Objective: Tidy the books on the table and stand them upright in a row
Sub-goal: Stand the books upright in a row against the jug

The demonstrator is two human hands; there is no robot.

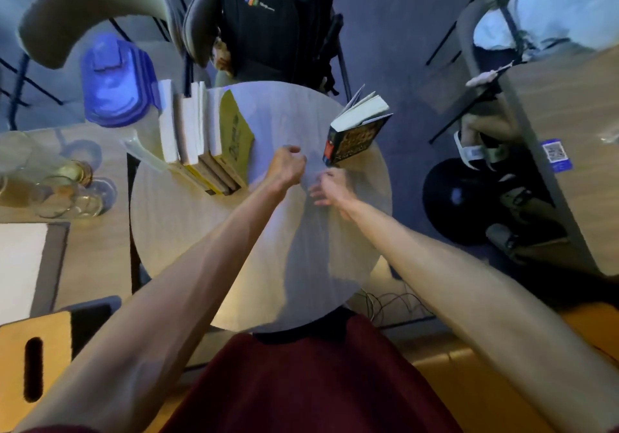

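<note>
maroon cloth [301, 382] fills the bottom edge, and two bare forearms [201, 282] reach out from it over the round table [187, 231]. the left hand [288, 168] and right hand [331, 186] hover close together near its middle, fingers loosely bent, holding nothing. a row of books [197, 131] stands at the table's far left. a dark book [355, 134] stands alone at the far right edge, pages slightly fanned.

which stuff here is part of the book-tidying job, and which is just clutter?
Job:
row of books
dark book, standing apart near the table's right edge
round table
left hand and right hand, both empty

Clutter:
blue container
glassware
black backpack
</note>
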